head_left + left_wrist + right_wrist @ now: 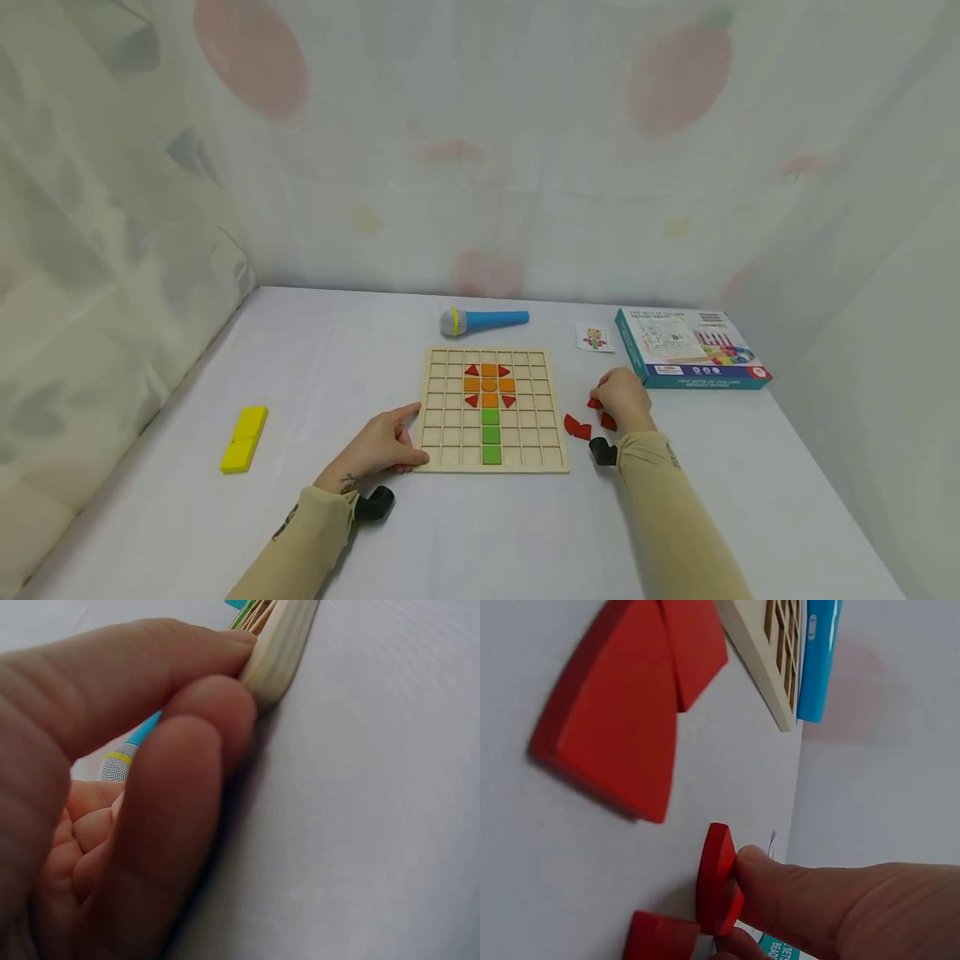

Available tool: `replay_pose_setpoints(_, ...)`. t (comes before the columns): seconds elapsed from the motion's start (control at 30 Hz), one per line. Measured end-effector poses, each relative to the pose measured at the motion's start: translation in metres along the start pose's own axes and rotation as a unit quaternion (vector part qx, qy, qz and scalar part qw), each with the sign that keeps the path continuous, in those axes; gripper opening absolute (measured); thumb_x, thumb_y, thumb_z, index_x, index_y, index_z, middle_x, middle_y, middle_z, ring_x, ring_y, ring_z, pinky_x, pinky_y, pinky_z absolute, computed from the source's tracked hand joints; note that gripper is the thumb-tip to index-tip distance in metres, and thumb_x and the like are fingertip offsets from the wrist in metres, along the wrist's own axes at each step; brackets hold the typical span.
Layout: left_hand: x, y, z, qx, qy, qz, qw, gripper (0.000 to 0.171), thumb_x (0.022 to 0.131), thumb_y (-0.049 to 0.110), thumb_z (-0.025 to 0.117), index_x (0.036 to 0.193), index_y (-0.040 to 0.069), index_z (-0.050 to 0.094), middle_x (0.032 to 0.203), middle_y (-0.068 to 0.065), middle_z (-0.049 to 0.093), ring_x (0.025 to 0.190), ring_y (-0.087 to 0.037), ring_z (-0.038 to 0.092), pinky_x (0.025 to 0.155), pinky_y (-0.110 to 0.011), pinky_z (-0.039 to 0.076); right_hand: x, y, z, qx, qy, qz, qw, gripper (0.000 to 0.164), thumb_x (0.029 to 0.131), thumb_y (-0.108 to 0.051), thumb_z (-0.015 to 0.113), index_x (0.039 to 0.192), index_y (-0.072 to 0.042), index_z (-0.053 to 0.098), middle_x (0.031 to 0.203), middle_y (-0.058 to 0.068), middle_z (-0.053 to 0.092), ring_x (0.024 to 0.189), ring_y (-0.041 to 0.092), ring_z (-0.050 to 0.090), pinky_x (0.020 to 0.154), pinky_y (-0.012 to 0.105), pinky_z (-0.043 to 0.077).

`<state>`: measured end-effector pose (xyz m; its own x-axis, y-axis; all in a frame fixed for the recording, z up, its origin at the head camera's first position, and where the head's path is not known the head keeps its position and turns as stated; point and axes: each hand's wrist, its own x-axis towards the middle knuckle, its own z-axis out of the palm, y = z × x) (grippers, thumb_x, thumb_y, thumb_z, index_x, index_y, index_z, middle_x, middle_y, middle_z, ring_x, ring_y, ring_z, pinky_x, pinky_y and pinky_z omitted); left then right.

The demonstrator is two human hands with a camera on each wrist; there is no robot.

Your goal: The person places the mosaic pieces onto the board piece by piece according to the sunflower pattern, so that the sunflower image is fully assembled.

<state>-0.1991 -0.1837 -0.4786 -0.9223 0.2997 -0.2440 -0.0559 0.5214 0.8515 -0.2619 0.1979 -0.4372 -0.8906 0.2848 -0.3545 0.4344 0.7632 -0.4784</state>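
Note:
In the head view a wooden grid board [457, 433] lies on the white table, with green squares [491, 434], orange pieces [489, 400] and red triangles [508, 402] set in its cells. My left hand [380, 440] holds the board by its near left corner, thumb and forefinger against the edges. To the right of the board, my right hand [625, 398] pinches a red wedge-shaped piece [717, 879] between thumb and fingers, tilted up off the table. More red pieces [619, 712] lie beside that hand, one partly cut off by the right wrist view's lower edge.
Behind the board lies a blue toy microphone [495, 320]. A small pattern card [595, 337] and a teal-edged game box [690, 348] are at the back right. Over on the left is a yellow block [244, 439]. Curtains [480, 167] hang behind the table.

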Motion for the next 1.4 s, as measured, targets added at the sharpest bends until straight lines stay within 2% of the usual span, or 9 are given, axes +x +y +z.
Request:
replay_pose_setpoints(0.23, -0.001, 0.0, 0.0, 0.004, 0.002, 0.002, 1.0, 0.094, 0.067, 0.015, 0.081, 0.145, 0.004, 0.029, 0.06, -0.005, 0.059, 0.046, -0.013, 0.051, 0.046, -0.027, 0.044, 0.0, 0.001, 0.003, 0.006, 0.006, -0.014, 1.0, 0.021, 0.083, -0.014, 0.065, 0.1, -0.001, 0.062, 0.093, 0.014, 0.06, 0.085, 0.027, 0.052, 0.067, 0.034, 0.04)
replay_pose_setpoints(0.4, -0.001, 0.0, 0.001, 0.004, 0.0, 0.003, 1.0, 0.093, 0.068, 0.014, 0.08, 0.145, 0.004, 0.029, 0.06, -0.005, 0.059, 0.045, -0.013, 0.051, 0.047, -0.028, 0.044, -0.004, -0.001, 0.003, 0.011, 0.019, -0.025, 0.999, 0.015, 0.083, -0.013, 0.066, 0.091, -0.002, 0.058, 0.086, 0.013, 0.058, 0.079, 0.025, 0.052, 0.063, 0.032, 0.039)
replay_pose_setpoints(0.5, -0.001, -0.001, 0.001, 0.005, 0.001, 0.0, 1.0, 0.093, 0.068, 0.014, 0.08, 0.145, 0.004, 0.029, 0.06, -0.004, 0.059, 0.046, -0.012, 0.051, 0.047, -0.027, 0.043, -0.01, -0.008, 0.004, 0.017, 0.042, -0.062, 0.997, 0.014, 0.084, -0.015, 0.065, 0.087, -0.005, 0.057, 0.081, 0.01, 0.058, 0.072, 0.022, 0.053, 0.059, 0.029, 0.039)
replay_pose_setpoints(0.6, -0.001, -0.001, 0.0, 0.005, 0.002, -0.004, 1.0, 0.093, 0.068, 0.014, 0.08, 0.145, 0.005, 0.029, 0.06, -0.004, 0.059, 0.046, -0.012, 0.051, 0.046, -0.027, 0.043, -0.017, -0.021, 0.008, 0.034, 0.054, -0.125, 0.99, 0.013, 0.086, -0.015, 0.063, 0.088, -0.005, 0.056, 0.08, 0.009, 0.057, 0.066, 0.019, 0.053, 0.055, 0.027, 0.039)
replay_pose_setpoints(0.67, -0.001, -0.001, 0.0, 0.005, 0.001, -0.003, 1.0, 0.094, 0.068, 0.014, 0.081, 0.145, 0.005, 0.029, 0.06, -0.004, 0.059, 0.046, -0.012, 0.051, 0.046, -0.026, 0.043, -0.023, -0.031, 0.012, 0.06, 0.039, -0.166, 0.984, 0.011, 0.088, -0.013, 0.06, 0.091, -0.004, 0.054, 0.08, 0.01, 0.056, 0.062, 0.018, 0.055, 0.053, 0.025, 0.042)
replay_pose_setpoints(0.8, 0.0, -0.001, 0.0, 0.002, -0.001, -0.001, 1.0, 0.094, 0.067, 0.015, 0.081, 0.145, 0.005, 0.029, 0.06, -0.005, 0.059, 0.046, -0.013, 0.051, 0.046, -0.027, 0.043, -0.036, -0.051, 0.021, 0.095, -0.027, -0.232, 0.968, 0.007, 0.091, -0.008, 0.055, 0.096, -0.002, 0.054, 0.084, 0.013, 0.056, 0.063, 0.022, 0.059, 0.053, 0.027, 0.048)
replay_pose_setpoints(1.0, 0.002, -0.002, 0.0, -0.002, -0.004, 0.001, 1.0, 0.095, 0.067, 0.017, 0.082, 0.145, 0.005, 0.029, 0.06, -0.004, 0.059, 0.046, -0.013, 0.051, 0.046, -0.027, 0.044, -0.049, -0.068, 0.037, 0.015, -0.06, -0.33, 0.942, 0.008, 0.086, -0.003, 0.062, 0.093, -0.005, 0.064, 0.089, 0.004, 0.062, 0.078, 0.018, 0.054, 0.072, 0.031, 0.049)
replay_pose_setpoints(1.27, 0.002, -0.003, -0.001, 0.004, -0.006, 0.007, 0.9999, 0.094, 0.068, 0.017, 0.081, 0.145, 0.004, 0.029, 0.059, -0.004, 0.059, 0.045, -0.012, 0.051, 0.046, -0.027, 0.043, -0.052, -0.071, 0.053, -0.035, -0.107, -0.358, 0.927, 0.009, 0.084, -0.001, 0.063, 0.083, -0.01, 0.066, 0.083, 0.003, 0.062, 0.08, 0.016, 0.051, 0.079, 0.033, 0.047)
replay_pose_setpoints(1.4, 0.001, -0.002, -0.001, 0.004, -0.006, 0.006, 1.0, 0.094, 0.068, 0.017, 0.081, 0.145, 0.005, 0.029, 0.059, -0.004, 0.059, 0.045, -0.012, 0.051, 0.046, -0.027, 0.043, -0.052, -0.07, 0.058, -0.041, -0.117, -0.355, 0.927, 0.011, 0.085, 0.0, 0.062, 0.082, -0.009, 0.067, 0.083, 0.005, 0.063, 0.079, 0.017, 0.051, 0.078, 0.034, 0.046)
